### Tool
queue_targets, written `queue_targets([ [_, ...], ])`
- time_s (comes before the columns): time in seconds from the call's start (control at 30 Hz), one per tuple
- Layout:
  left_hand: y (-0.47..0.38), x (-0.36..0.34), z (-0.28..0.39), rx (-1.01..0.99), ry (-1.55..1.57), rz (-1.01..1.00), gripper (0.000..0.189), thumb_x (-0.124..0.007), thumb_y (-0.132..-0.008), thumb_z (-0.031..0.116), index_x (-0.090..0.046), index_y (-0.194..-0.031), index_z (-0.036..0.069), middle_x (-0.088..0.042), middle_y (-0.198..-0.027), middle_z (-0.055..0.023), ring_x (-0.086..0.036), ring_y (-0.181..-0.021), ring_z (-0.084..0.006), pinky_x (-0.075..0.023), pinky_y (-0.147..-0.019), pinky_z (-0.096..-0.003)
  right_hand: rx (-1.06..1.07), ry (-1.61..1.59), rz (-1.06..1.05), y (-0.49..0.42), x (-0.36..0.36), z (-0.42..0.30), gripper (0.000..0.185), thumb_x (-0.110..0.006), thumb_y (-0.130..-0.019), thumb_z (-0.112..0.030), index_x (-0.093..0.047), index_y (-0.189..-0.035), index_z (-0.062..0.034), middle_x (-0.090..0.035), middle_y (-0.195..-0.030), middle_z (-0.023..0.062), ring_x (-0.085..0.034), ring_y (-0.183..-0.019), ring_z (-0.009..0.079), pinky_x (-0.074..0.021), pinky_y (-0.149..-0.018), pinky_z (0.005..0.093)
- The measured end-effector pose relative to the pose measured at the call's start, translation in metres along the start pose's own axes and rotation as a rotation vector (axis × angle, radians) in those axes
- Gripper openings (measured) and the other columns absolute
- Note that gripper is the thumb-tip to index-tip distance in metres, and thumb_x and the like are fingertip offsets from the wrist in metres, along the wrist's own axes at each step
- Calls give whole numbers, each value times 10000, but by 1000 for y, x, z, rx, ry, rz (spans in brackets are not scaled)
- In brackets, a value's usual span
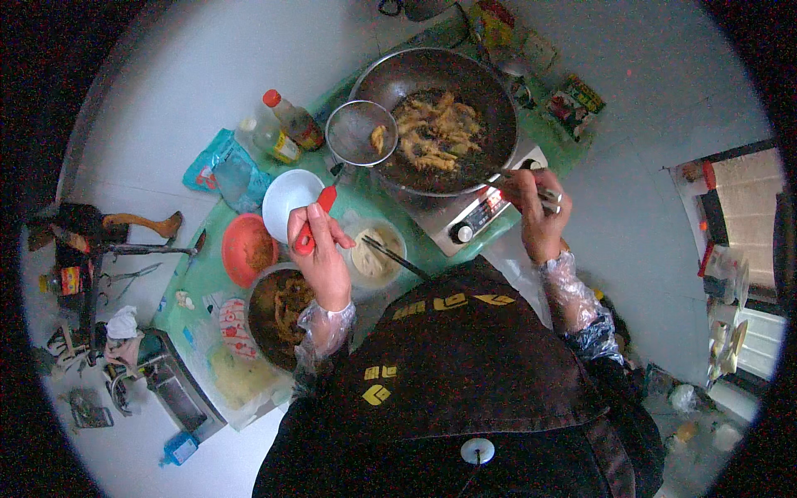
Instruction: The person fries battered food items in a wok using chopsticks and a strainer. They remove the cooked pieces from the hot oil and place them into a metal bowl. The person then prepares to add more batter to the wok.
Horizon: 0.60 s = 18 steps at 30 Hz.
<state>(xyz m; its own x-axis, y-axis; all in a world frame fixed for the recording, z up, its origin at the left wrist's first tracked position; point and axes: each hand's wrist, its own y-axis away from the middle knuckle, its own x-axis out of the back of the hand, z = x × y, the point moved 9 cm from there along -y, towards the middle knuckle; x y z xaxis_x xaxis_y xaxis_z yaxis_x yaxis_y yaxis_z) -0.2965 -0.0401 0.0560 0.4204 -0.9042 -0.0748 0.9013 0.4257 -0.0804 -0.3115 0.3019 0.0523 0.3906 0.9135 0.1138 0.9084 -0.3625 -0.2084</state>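
Note:
My left hand (322,258) grips the red handle of a round wire-mesh strainer (355,127), which overlaps the left rim of a wok (389,78). A single golden fried piece (378,139) lies in the mesh. Inside the wok, many browned fried pieces (439,131) sit together in dark oil. My right hand (540,211) holds a slender metal utensil (498,182) at the wok's lower right edge; its tip is hard to make out. Beneath the wok is an electric cooktop (445,233) with lit red digits and knobs. Clear plastic sleeves cover both forearms.
A white bowl (286,196), a red bowl (233,249) and a pot of brown food (261,336) stand left. Black chopsticks (395,256) rest in a bowl of pale batter (370,264). Bottles (305,127) and a blue bag (218,165) are farther back, a sink (180,392) lower left.

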Motion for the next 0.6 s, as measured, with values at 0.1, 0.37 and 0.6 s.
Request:
queue_targets([
  [0.1,1,0,-3,23,5,-1,269,-469,-999,262,-489,-834,51,-448,-597,0,-422,-468,-76,-386,-460,-221,81,102,-97,15,-10,-14,149,-648,-893,-120,-642,-810,4,-645,-688,40,-580,-606,85,-452,-540,246],
  [0.37,3,-2,-7,2,37,-36,263,-469,-999,254,-470,-821,61,-449,-596,1,-428,-470,-69,-379,-454,-215,56,175,-146,15,-14,-13,175,-650,-892,-148,-640,-805,4,-634,-657,42,-572,-579,96,-442,-516,272],
  [0.6,5,-4,-8,14,7,-46,258,-466,-1000,251,-468,-822,64,-449,-581,8,-426,-467,-64,-365,-461,-212,80,214,-161,10,-14,-12,202,-630,-909,-166,-635,-796,1,-639,-662,50,-574,-577,101,-444,-518,276],
])
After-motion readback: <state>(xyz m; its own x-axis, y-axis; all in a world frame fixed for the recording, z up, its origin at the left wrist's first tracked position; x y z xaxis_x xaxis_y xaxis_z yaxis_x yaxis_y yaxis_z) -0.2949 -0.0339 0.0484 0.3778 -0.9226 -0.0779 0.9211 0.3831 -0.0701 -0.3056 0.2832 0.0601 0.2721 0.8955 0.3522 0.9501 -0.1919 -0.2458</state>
